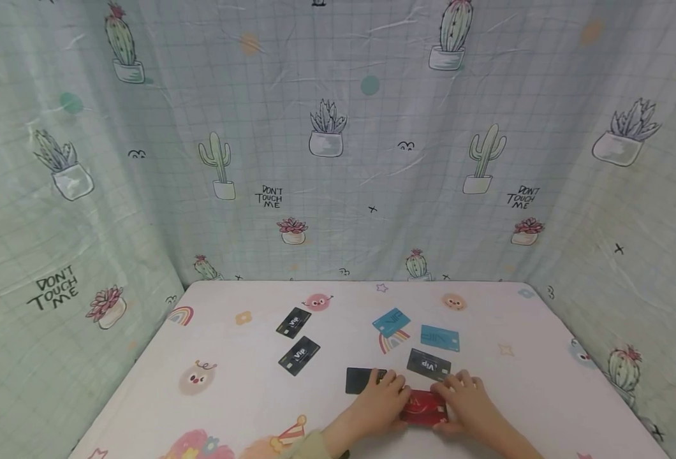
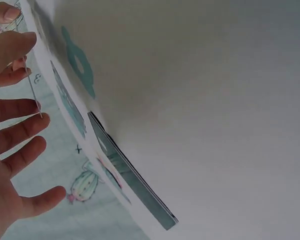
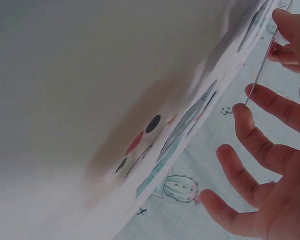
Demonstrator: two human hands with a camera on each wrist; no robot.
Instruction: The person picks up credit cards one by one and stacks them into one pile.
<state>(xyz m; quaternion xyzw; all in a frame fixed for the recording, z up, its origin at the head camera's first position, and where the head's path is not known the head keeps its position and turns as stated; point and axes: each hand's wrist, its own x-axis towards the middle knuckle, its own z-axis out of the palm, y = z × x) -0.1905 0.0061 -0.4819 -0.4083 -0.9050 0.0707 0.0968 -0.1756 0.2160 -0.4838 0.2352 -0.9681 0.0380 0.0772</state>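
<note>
In the head view a red card is held between both hands near the table's front. My left hand grips its left edge, and my right hand grips the right edge. Both wrist views show the card edge-on, a thin line pinched between thumbs and fingertips, apart from the tabletop. A black card lies just beyond the left hand, partly covered by its fingers in the head view. Beyond the right hand is a dark grey VIP card.
Two blue cards, one upper and one lower right, lie farther back. Left of them are two black VIP cards, one behind and one in front. A white patterned cloth covers the table; cactus-print curtains enclose it.
</note>
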